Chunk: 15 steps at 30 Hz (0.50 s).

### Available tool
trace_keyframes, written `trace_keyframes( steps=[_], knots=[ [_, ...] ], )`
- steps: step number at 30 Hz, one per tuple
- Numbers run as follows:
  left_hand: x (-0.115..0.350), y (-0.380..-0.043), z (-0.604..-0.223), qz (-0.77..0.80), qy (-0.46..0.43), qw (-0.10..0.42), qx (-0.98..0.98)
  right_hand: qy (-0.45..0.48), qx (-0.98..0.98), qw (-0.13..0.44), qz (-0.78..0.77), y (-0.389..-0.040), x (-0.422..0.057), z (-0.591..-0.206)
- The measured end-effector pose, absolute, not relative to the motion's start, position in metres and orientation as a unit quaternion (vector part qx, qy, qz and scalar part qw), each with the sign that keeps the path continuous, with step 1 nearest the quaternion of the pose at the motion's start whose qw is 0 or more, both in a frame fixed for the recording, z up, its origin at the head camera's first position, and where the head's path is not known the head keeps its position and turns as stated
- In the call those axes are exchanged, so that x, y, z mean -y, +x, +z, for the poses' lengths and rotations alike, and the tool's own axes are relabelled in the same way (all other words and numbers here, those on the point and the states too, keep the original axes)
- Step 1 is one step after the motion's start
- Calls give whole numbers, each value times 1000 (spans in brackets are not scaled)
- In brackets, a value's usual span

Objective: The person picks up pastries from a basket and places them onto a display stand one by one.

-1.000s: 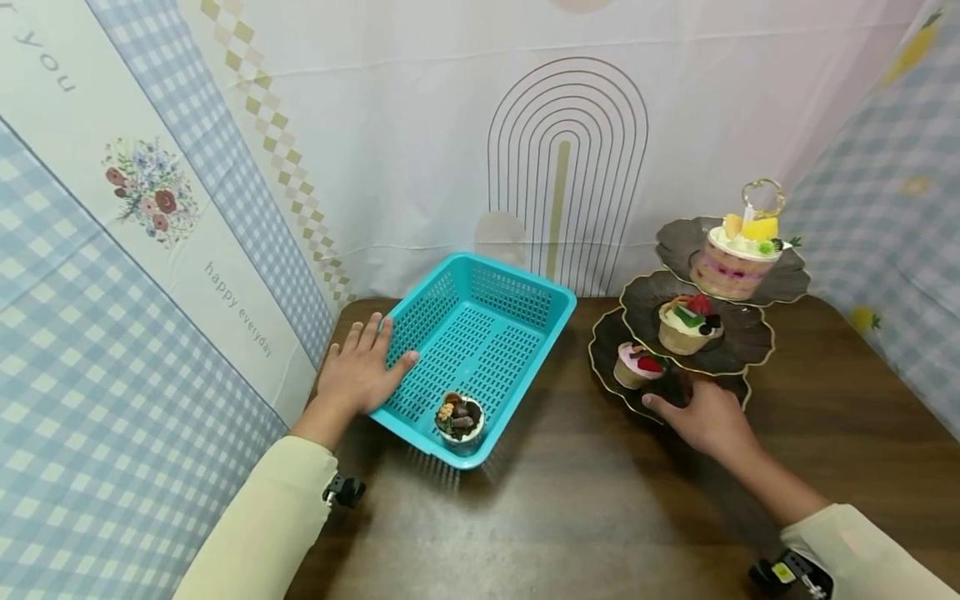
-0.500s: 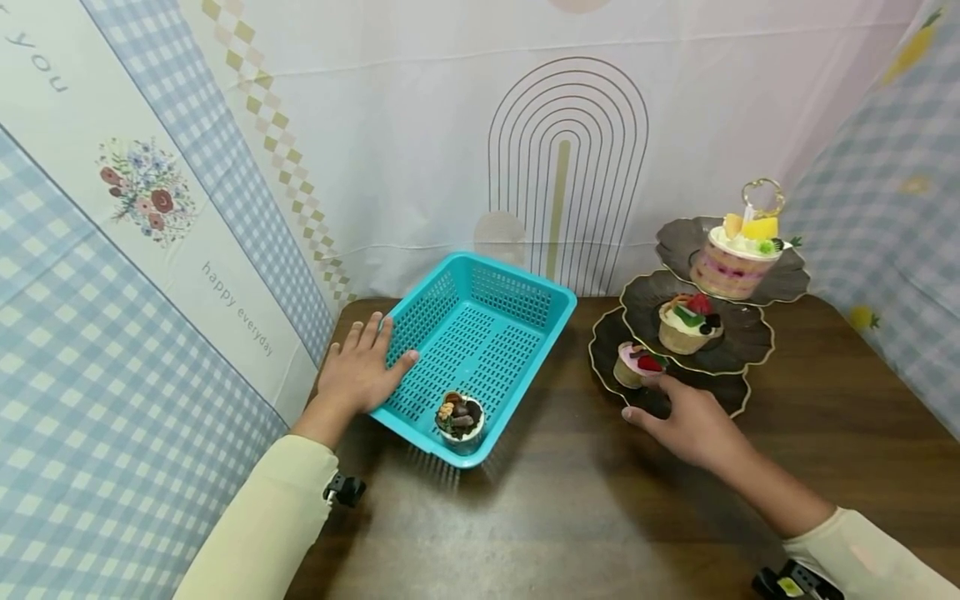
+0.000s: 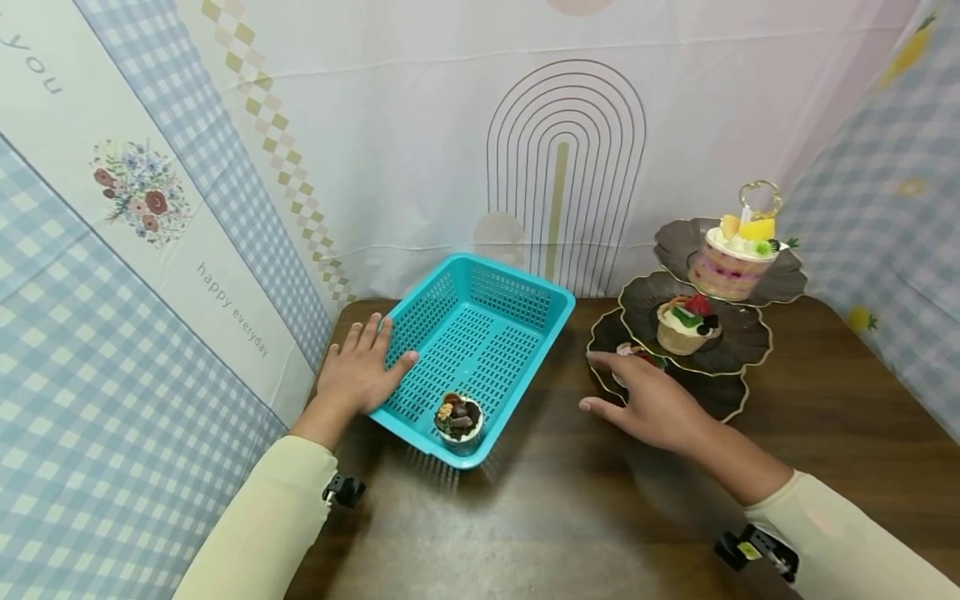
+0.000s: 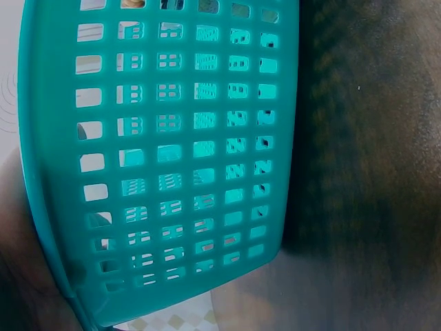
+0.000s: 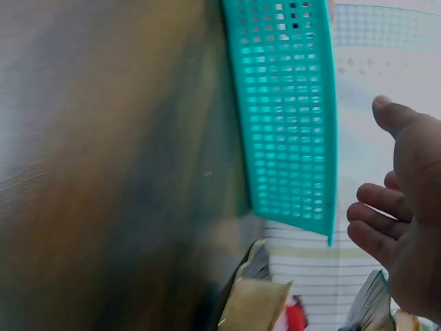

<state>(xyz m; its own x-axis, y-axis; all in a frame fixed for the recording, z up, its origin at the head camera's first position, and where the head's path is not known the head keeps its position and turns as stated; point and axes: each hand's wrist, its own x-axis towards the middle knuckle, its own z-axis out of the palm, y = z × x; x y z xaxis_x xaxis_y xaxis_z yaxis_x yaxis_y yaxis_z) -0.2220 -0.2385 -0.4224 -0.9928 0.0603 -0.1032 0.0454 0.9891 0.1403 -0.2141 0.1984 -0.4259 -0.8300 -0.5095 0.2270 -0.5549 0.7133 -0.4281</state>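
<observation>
My left hand [image 3: 356, 375] lies with spread fingers on the left rim of a turquoise plastic basket [image 3: 480, 350]. Inside its near corner stands a cupcake [image 3: 459, 422] with dark chocolate topping. My right hand [image 3: 651, 406] hovers before the bottom tier of a three-tier dessert stand [image 3: 738, 333], fingers loosely bent and thumb apart, holding nothing. Behind it, a pink-topped cupcake [image 3: 625, 351] on that tier is mostly hidden; the right wrist view shows its tan cup [image 5: 255, 305]. The middle tier bears a fruit tart [image 3: 681, 332], the top one a layered fruit dessert cup [image 3: 731, 268].
The brown wooden table [image 3: 495, 533] runs under everything. A white printed cloth [image 3: 420, 150] hangs behind, with blue checked cloth [image 3: 45, 400] along the left side and more at the right. A gold ring handle [image 3: 761, 200] tops the stand.
My right hand has moved left and slightly forward from the stand's bottom tier, now covering most of the pink-topped cupcake from the head view. The left hand and basket stay put.
</observation>
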Motion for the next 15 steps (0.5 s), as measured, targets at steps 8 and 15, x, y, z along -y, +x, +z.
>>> trace_keyframes(
  steps=[8, 15],
  knots=[
    [239, -221, -422, 69, 27, 53, -996, 350, 902, 27, 253, -232, -167, -409],
    [238, -221, -421, 68, 26, 54, -996, 383, 887, 9, 256, -251, -144, -402]
  ],
)
